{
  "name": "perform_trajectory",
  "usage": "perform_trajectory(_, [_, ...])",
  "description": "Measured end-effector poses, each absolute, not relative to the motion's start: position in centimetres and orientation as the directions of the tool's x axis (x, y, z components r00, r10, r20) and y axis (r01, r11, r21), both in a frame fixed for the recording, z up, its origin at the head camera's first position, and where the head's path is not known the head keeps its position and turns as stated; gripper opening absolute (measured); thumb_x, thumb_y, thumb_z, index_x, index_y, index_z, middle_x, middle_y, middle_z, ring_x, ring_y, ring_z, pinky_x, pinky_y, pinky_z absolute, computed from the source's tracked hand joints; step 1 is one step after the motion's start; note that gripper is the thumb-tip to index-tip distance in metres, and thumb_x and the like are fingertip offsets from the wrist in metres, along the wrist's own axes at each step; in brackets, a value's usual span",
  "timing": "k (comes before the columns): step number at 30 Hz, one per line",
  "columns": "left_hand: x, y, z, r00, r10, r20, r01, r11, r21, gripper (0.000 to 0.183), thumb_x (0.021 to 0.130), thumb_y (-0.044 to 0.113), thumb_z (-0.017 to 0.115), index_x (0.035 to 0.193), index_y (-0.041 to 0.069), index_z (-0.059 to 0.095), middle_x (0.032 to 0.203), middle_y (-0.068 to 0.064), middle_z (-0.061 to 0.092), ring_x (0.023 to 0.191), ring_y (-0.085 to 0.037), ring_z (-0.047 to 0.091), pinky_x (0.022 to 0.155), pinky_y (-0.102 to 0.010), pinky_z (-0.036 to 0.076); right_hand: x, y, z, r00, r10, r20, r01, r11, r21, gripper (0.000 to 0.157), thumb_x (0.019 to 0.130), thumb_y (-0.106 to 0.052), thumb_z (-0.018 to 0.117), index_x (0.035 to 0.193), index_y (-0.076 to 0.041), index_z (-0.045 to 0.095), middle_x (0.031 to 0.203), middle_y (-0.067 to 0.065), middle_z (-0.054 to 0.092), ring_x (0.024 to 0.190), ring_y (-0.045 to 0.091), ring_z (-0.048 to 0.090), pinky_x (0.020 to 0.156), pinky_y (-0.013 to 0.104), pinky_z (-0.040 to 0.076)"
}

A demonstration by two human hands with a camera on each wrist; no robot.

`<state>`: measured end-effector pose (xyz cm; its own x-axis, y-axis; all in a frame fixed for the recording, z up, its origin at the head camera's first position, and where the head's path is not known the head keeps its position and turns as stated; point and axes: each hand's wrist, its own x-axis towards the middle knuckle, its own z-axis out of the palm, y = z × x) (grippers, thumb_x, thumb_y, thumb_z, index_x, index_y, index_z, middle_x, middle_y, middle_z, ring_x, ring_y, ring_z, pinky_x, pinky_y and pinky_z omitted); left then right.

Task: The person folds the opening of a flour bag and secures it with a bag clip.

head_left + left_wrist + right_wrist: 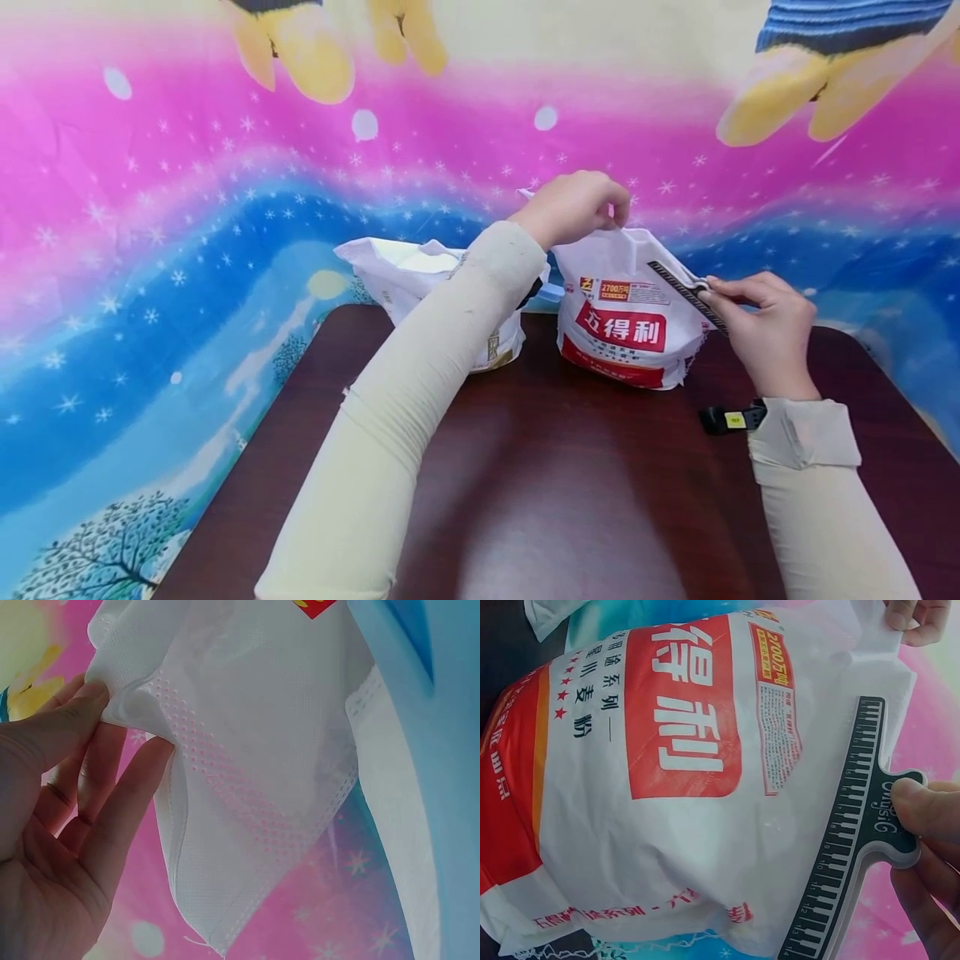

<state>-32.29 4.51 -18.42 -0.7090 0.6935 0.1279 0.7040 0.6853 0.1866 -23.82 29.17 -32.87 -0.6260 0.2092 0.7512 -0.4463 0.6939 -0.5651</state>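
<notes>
A white and red flour bag (621, 333) stands upright on the table, its cloth-like top folded and slanting down to the right. At the top, my left hand (573, 204) pinches the bag's edge between thumb and fingers, plain to see in the left wrist view. My right hand (772, 325) holds a long clip (862, 817) by its tab. Black with a piano-key print, the clip lies along the slanting right part of the bag's top edge. Behind my left forearm, a second white bag (390, 271) stands open at the top, partly hidden.
A light blue plastic thing (552, 292) shows between the two bags; the left wrist view has it close up at the right. Under the bags is a dark brown table (555, 483). A printed pink and blue cloth (150, 208) hangs behind.
</notes>
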Motion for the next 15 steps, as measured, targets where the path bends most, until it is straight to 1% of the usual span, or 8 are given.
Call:
perform_trajectory(4, [-32.26,4.48,-18.60,-0.710,0.692,0.129,0.703,0.689,0.173,0.021,0.104,0.019,0.058,0.121,0.018,0.071,0.123,0.004,0.065,0.112,-0.012,0.056,0.097,-0.023,0.046,-24.10,29.00,-33.23,-0.632,0.209,0.746,-0.436,0.700,-0.565,0.026,0.080,-0.004,0.085,0.105,-0.007,0.079,0.084,-0.028,0.057,0.081,-0.011,0.051,0.064,0.008,0.038])
perform_trajectory(10, [-32.15,4.53,-18.64,-0.715,0.684,0.141,0.699,0.700,0.148,0.019,0.104,0.021,0.059,0.119,0.020,0.070,0.124,0.004,0.064,0.114,-0.011,0.054,0.099,-0.023,0.045,-24.28,28.64,-33.48,-0.640,0.227,0.734,-0.421,0.695,-0.582,0.027,0.083,-0.004,0.082,0.109,-0.008,0.078,0.088,-0.011,0.062,0.084,-0.009,0.051,0.067,0.004,0.041])
perform_trajectory(15, [-32.03,4.66,-18.65,-0.717,0.682,0.143,0.697,0.705,0.131,0.019,0.104,0.022,0.058,0.119,0.020,0.069,0.125,0.004,0.062,0.115,-0.011,0.053,0.100,-0.023,0.044,-24.36,28.44,-33.46,-0.623,0.227,0.748,-0.434,0.696,-0.572,0.025,0.084,-0.005,0.082,0.109,-0.005,0.078,0.087,-0.001,0.066,0.083,-0.010,0.051,0.067,0.005,0.041])
